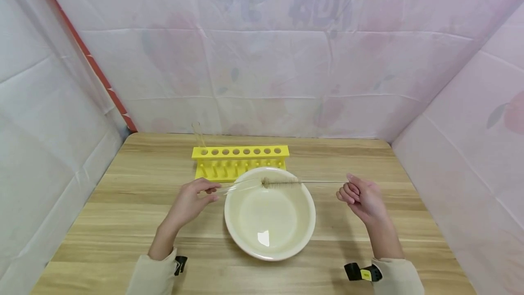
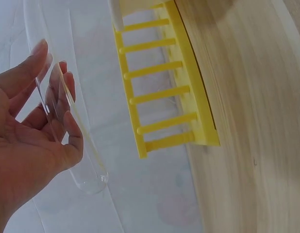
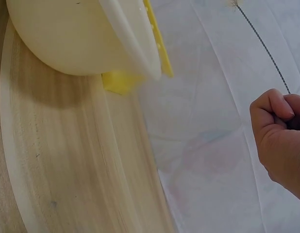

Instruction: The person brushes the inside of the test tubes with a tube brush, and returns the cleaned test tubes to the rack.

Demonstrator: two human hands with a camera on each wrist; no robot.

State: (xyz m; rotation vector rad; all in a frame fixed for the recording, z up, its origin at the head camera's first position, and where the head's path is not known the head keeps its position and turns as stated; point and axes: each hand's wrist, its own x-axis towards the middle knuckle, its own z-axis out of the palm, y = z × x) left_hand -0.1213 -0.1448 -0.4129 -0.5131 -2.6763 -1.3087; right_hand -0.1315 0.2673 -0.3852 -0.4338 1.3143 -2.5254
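Note:
Over the white basin (image 1: 234, 236), my left hand (image 1: 186, 206) pinches a clear glass test tube (image 1: 245, 185) between thumb and fingers. The tube's rounded end (image 2: 94, 184) sticks out past the palm in the left wrist view. My right hand (image 1: 366, 199) grips the thin wire handle (image 3: 262, 43) of a test tube brush (image 1: 282, 183). The brush lies roughly level, its bristled tip at the tube's mouth; I cannot tell whether the tip is inside. The brush's far part is cut off in the right wrist view.
Behind the basin stands a yellow test tube rack (image 1: 241, 153) with a row of holes and pegs. Another glass tube (image 1: 198, 134) leans up from its left end. Everything stands on a wooden table (image 1: 123, 204), with white cloth walls (image 1: 262, 67) around it.

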